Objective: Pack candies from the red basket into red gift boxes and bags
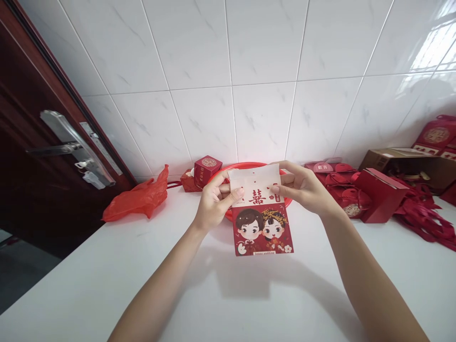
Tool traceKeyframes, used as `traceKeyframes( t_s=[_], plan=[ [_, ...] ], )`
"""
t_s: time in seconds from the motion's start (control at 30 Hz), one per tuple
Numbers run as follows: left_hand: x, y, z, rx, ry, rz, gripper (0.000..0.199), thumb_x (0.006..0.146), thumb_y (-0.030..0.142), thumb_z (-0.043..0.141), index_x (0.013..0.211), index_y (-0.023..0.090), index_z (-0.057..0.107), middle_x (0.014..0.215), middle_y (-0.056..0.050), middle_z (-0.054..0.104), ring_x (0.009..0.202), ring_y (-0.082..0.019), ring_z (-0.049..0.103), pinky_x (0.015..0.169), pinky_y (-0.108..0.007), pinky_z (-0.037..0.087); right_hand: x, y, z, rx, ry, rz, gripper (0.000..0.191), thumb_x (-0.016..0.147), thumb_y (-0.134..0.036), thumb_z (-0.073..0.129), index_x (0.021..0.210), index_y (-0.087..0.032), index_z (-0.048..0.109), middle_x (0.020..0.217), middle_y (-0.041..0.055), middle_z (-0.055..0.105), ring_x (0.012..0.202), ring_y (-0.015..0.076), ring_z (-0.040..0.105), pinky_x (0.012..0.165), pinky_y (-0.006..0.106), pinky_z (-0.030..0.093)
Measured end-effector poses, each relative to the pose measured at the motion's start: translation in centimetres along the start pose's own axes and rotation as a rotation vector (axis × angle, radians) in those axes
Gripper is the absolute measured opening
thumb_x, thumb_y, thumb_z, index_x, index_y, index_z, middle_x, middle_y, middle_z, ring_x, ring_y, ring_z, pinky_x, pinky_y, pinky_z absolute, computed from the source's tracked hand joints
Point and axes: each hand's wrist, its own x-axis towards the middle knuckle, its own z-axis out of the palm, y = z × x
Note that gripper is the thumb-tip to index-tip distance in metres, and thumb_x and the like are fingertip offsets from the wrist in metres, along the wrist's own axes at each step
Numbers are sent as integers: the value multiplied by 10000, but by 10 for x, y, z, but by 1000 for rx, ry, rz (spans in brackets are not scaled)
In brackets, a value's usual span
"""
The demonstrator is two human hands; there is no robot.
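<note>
Between my two hands is a flat wedding paper box (264,232), upright above the white table. Its lower half is red with two cartoon faces and the words "happy wedding". The upper half is cream with a red double-happiness character and a narrow flap along the top. My left hand (218,199) grips the upper left edge, thumb on the front and fingers behind. At the upper right edge my right hand (302,187) pinches it the same way. Directly behind it, partly hidden, stands a red plastic basket (245,166); its contents are mostly hidden.
A small red box (206,170) stands behind my left hand. Farther left lies a red plastic bag (142,199), near a dark door (42,171). To the right are several red pouches (335,183), a red box (381,194), ribbons (423,218) and a cardboard carton (388,159). Tiles back the table.
</note>
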Motion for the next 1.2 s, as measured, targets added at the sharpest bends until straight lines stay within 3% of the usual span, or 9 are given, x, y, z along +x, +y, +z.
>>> traceKeyframes(
  t_s=[0.17, 0.27, 0.37, 0.63, 0.83, 0.97, 1.2],
  plan=[
    [-3, 1, 1, 43, 24, 37, 496, 787, 386, 801, 1204, 210, 599, 620, 42, 626, 534, -122, 561, 525, -235, 471, 0, 4, -3, -28, -14, -50, 490, 836, -434, 763, 1258, -228, 622, 842, 29, 721, 778, 200, 694, 667, 335, 592],
    [-4, 2, 2, 102, 47, 99, 307, 805, 370, 775, 1043, 210, 667, 618, 37, 598, 496, -94, 485, 484, -221, 418, 1, 5, -3, -54, 22, -122, 304, 834, -402, 764, 1069, -212, 726, 877, 38, 727, 762, 169, 682, 665, 304, 582],
    [-3, 1, 2, 154, 82, 135, 214, 799, 369, 767, 903, 193, 704, 664, 6, 631, 550, -110, 522, 504, -229, 435, 2, 5, -1, -65, 55, -166, 225, 801, -385, 794, 925, -198, 766, 929, 56, 744, 791, 166, 688, 703, 302, 585],
    [0, 0, 1, 145, 88, 109, 230, 782, 362, 782, 908, 178, 723, 665, -2, 663, 575, -124, 582, 555, -243, 510, 3, 2, 2, -208, 126, -176, 266, 873, -453, 705, 919, -200, 772, 903, 65, 755, 798, 186, 684, 691, 314, 573],
    [-1, 1, -1, 104, 44, 81, 337, 746, 383, 825, 1004, 194, 721, 738, -18, 703, 653, -166, 651, 594, -268, 546, 0, 3, 1, -146, 69, -88, 467, 913, -454, 665, 1307, -207, 619, 706, 6, 692, 670, 169, 657, 589, 301, 550],
    [-1, 3, -2, 25, 21, 37, 533, 783, 441, 795, 1240, 203, 661, 787, -36, 734, 727, -208, 684, 678, -325, 574, 0, 4, -1, -138, 109, -79, 453, 886, -477, 691, 1232, -186, 670, 759, 35, 726, 719, 190, 688, 623, 315, 568],
    [1, 5, -2, 76, 23, 69, 279, 887, 450, 687, 912, 180, 752, 748, -29, 680, 702, -175, 610, 648, -284, 509, 0, 2, -1, -87, 100, -69, 366, 869, -493, 705, 1043, -172, 719, 839, 64, 747, 768, 201, 700, 644, 306, 568]
  ],
)
